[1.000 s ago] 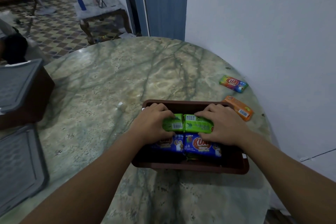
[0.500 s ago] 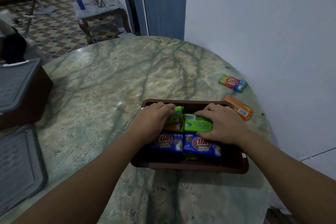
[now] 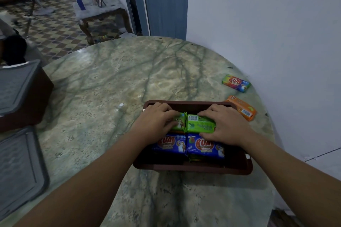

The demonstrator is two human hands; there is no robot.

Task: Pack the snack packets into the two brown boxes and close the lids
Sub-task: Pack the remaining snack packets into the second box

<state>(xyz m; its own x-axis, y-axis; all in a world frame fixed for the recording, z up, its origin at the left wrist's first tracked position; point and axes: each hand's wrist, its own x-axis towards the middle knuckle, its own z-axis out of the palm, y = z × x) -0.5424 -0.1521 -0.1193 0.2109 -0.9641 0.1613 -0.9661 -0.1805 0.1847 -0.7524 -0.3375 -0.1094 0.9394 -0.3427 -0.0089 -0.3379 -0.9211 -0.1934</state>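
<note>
Inside the open brown box [image 3: 191, 168] near me on the tabletop [image 3: 110, 97], my left hand [image 3: 156, 121] has tipped the left green packet [image 3: 180, 123] onto its side since a second ago; its fingers grip it. My right hand [image 3: 224, 127] presses flat on the right green packet [image 3: 201, 125]. Two loose packets, orange [image 3: 241, 110] and rainbow [image 3: 236, 83], wait beside the box, so packing isn't finished.

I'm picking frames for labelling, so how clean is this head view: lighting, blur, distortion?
Head view: dim, bluish light, with soft shadow under the brown box and the forearms; faint sheen on the marble table, no harsh glare; wide-angle bending of the table's edge and the door frame; the far room is soft, while the blue packets and both hands, left and right, stay readable.
</note>
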